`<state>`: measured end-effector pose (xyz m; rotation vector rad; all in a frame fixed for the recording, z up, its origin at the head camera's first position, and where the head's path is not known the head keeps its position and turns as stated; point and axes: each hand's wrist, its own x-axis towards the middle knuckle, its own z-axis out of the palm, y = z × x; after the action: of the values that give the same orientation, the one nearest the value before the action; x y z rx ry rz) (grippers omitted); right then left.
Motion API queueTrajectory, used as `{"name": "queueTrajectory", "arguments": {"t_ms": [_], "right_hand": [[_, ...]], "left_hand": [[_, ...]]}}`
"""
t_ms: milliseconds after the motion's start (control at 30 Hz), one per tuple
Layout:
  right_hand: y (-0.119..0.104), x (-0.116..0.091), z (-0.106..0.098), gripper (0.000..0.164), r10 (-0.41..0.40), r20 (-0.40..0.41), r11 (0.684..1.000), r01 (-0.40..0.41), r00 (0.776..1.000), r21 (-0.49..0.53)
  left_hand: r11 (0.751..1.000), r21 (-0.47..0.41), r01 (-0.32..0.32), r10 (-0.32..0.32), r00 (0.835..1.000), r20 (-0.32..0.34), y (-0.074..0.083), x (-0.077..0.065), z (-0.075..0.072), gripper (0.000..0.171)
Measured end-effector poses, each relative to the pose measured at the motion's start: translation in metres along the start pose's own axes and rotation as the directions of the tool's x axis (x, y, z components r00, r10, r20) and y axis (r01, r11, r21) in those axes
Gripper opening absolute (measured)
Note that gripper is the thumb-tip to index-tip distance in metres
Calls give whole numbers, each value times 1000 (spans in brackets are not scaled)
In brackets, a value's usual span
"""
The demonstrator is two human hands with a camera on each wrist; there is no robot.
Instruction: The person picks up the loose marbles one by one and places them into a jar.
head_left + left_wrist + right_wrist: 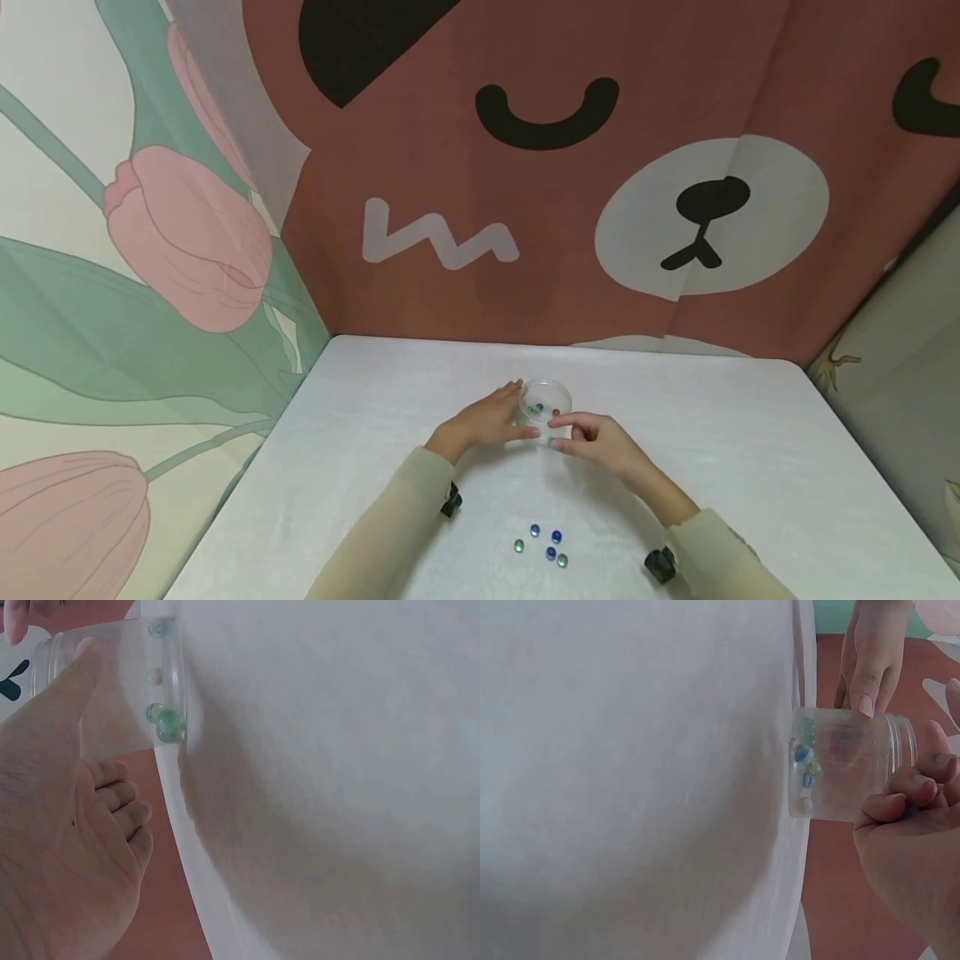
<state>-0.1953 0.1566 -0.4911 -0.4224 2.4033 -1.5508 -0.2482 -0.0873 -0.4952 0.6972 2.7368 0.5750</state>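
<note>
A clear round plastic jar [545, 392] stands upright on the white table, with several glass marbles [808, 761] at its bottom, green, blue and orange. My left hand [491, 417] holds the jar from its left side, thumb [86, 656] across the near wall and fingers around the left. My right hand [600, 442] is at the jar's near right rim. Its index finger and thumb stand apart, the other fingers are curled, and nothing shows between them. Near the table's front lie several loose marbles, among them a blue marble [557, 537] and a green marble [519, 546].
The white-covered table [390, 383] meets a brown curtain [450, 300] with a bear face at the back. A flowered curtain [187, 242] hangs at the left. Black wrist cameras sit under both sleeves, such as the right camera [660, 566].
</note>
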Motion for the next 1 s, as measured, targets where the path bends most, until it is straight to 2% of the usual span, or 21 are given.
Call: {"name": "queueTrajectory", "arguments": {"t_ms": [267, 433, 567, 767, 1000], "right_hand": [[3, -4, 0, 35, -57, 78, 998, 55, 995, 19], [6, -6, 3, 38, -101, 159, 995, 95, 982, 45], [7, -8, 7, 39, -165, 237, 986, 156, 957, 58], [4, -9, 11, 38, -220, 347, 975, 220, 912, 41], [3, -10, 15, 40, -219, 462, 973, 230, 859, 32]], "left_hand": [[1000, 7, -2, 2, 1000, -2, 1, -1, -1, 101], [1000, 4, -3, 3, 1000, -7, 1, -1, -1, 99], [1000, 10, -5, 6, 1000, -8, 0, 0, 1, 98], [1000, 5, -3, 3, 1000, -9, -2, 0, 2, 100], [1000, 6, -12, 12, 1000, -9, -2, -1, 1, 100]]}}
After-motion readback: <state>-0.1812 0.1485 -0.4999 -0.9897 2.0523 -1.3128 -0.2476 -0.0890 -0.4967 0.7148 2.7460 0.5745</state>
